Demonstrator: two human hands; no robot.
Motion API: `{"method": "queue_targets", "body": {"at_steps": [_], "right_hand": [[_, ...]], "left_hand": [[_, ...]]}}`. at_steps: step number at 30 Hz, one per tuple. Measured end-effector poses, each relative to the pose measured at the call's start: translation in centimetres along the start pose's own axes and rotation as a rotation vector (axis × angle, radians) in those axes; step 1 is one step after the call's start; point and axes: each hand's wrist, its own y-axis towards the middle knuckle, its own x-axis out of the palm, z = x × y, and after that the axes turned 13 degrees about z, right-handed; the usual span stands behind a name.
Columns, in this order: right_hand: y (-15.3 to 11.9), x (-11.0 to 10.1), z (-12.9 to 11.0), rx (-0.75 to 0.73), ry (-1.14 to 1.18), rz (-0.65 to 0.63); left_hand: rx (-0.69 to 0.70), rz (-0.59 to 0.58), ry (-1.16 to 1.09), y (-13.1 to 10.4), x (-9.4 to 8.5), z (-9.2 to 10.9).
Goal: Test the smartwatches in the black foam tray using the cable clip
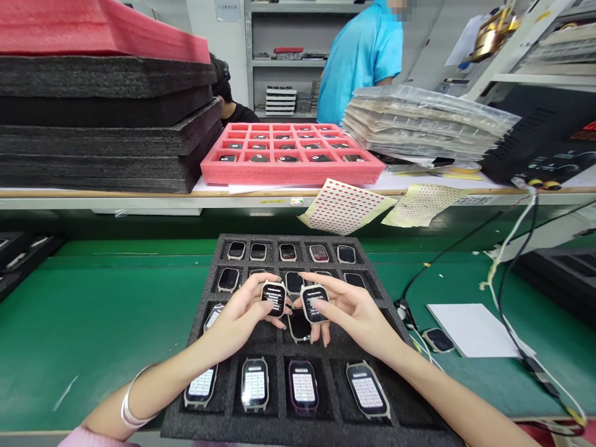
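Note:
My left hand (249,312) is closed around a smartwatch (273,295) without a strap, its thumb on the lit screen showing a text list. A second smartwatch (313,302) with a similar list is gripped by my right hand (355,308), thumb on its screen. Both are held side by side above a black foam tray (223,424). In the tray's compartments lie several more watches; those in the front row, such as one watch (255,383), show bright white grids. A dark-screened watch (299,325) lies just below my hands, partly hidden by the fingers.
On the shelf ahead are a red foam tray (288,174) of watches, stacked black foam (93,136) and plastic trays (423,124). At right lie cables (512,323), a white sheet (472,330) and another watch (437,340). A person in blue (358,62) stands behind the shelf.

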Motion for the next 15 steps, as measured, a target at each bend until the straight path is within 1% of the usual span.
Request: {"method": "queue_targets", "body": {"at_steps": [2, 5, 7, 9, 12, 13, 15], "right_hand": [[-0.2, 0.2, -0.2, -0.012, -0.027, -0.011], [-0.6, 0.2, -0.6, -0.022, -0.058, -0.076], [-0.9, -0.1, -1.0, -0.029, -0.142, -0.104], [-1.3, -1.0, -1.4, -0.073, -0.365, -0.1], [-1.7, -3.2, -1.7, -0.222, -0.821, -0.125], [-1.8, -3.9, -1.7, -0.267, -0.937, -0.149], [-2.0, -5.0, -1.8, -0.335, -1.075, -0.197]], "left_hand": [[0.012, -0.006, -0.003, 0.0, 0.0, 0.0], [0.027, -0.016, -0.021, 0.0, 0.0, 0.0], [0.034, -0.019, -0.036, 0.0, 0.0, -0.1], [0.032, -0.032, -0.055, 0.0, 0.0, -0.1], [0.016, -0.047, -0.079, 0.0, 0.0, 0.0], [0.013, -0.044, -0.081, 0.0, 0.0, 0.0], [0.013, -0.035, -0.077, 0.0, 0.1, 0.0]]}}
